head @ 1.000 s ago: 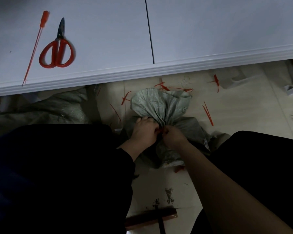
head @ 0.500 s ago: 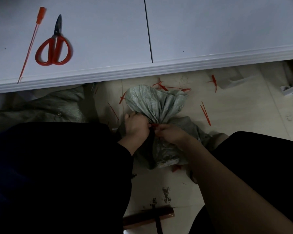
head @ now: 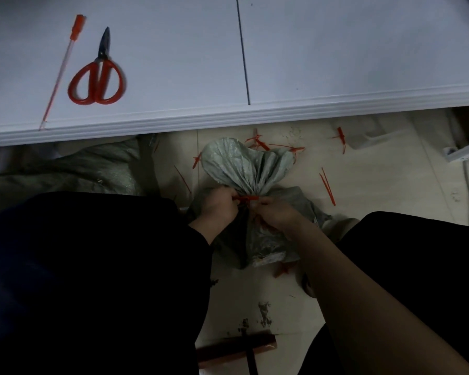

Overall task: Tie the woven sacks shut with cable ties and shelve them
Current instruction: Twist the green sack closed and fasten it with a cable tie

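- Head view looks down on a grey woven sack (head: 248,171) lying on the tiled floor (head: 377,190), just in front of the white table (head: 336,63), between the person's dark-clothed knees.
- Its neck is gathered into a tight bunch; the fabric above fans out toward the table edge.
- A red cable tie (head: 245,198) runs across the bunched neck.
- The left hand (head: 220,208) is closed on the tie's left end and on the neck.
- The right hand (head: 278,213) pinches the tie on the other side, fingers curled together.
- On the table lie red-handled scissors (head: 98,77), blades closed, and just left of them a spare cable tie (head: 61,71).
- Cut red tie scraps (head: 327,185) are scattered on the floor around the sack.
- Another grey sack (head: 65,171) lies under the table to the left.
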